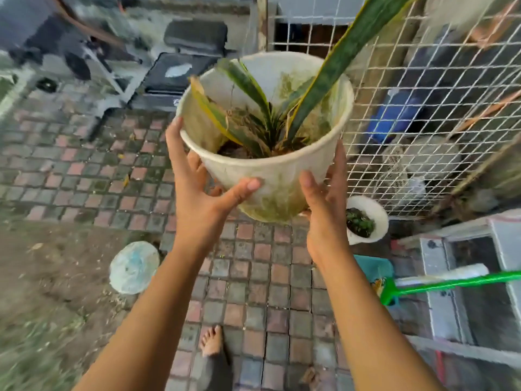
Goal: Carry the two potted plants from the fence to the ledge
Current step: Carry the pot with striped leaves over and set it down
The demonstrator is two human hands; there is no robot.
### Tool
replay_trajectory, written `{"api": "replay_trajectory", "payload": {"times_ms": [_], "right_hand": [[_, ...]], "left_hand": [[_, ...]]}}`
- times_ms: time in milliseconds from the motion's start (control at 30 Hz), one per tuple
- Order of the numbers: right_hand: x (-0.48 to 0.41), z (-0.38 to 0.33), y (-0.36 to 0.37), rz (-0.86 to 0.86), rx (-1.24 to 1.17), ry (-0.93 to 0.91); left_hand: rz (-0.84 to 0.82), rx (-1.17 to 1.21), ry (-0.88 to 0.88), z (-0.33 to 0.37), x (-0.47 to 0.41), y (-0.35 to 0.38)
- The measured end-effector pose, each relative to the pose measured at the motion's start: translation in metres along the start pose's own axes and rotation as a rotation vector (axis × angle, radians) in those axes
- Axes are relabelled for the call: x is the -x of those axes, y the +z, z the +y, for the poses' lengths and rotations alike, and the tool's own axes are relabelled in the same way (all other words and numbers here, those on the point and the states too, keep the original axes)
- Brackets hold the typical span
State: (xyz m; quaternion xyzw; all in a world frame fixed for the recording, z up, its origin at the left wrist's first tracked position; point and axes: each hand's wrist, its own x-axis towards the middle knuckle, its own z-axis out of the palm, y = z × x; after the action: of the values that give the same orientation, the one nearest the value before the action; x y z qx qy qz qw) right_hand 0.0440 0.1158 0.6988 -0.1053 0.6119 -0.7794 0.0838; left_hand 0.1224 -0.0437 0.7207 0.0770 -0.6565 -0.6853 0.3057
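Observation:
A large white pot point(270, 176) stained green, with a snake plant point(332, 80) of long striped leaves, is held up in the air above the paving. My left hand point(197, 187) grips its left side and my right hand point(324, 198) its right side. A second, smaller white pot point(375, 210) with small green leaves stands on the ground at the foot of the white wire fence point(423, 108), just right of my right hand.
Brick paving point(253, 277) runs under me, with my bare foot point(211, 341) on it. A plastic bag point(134, 266) lies at the left by bare soil. A green broom handle point(451, 283) and window frames point(465, 277) lie at the right. Dark gym equipment point(180, 69) stands ahead.

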Motion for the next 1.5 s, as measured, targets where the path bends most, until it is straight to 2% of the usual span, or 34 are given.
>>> {"api": "replay_trajectory", "payload": {"times_ms": [233,467,567,933,1200,1500], "right_hand": [[0.025,-0.115,0.078,-0.161,0.030,-0.027],[0.040,-0.152,0.187,-0.322,0.019,-0.020],[0.043,-0.147,0.240,-0.386,-0.008,-0.037],[0.022,-0.126,0.420,-0.451,-0.034,-0.055],[-0.073,-0.089,0.551,-0.587,-0.088,-0.028],[-0.197,-0.044,0.728,-0.862,-0.062,-0.004]], "left_hand": [[0.227,0.015,0.016,0.128,0.013,-0.048],[0.356,-0.001,0.093,0.195,0.009,-0.138],[0.384,-0.017,0.105,0.209,0.003,-0.185],[0.532,-0.114,0.151,0.246,-0.061,-0.332],[0.681,-0.148,0.219,0.223,-0.160,-0.423],[0.932,-0.248,0.244,0.207,-0.288,-0.535]]}}
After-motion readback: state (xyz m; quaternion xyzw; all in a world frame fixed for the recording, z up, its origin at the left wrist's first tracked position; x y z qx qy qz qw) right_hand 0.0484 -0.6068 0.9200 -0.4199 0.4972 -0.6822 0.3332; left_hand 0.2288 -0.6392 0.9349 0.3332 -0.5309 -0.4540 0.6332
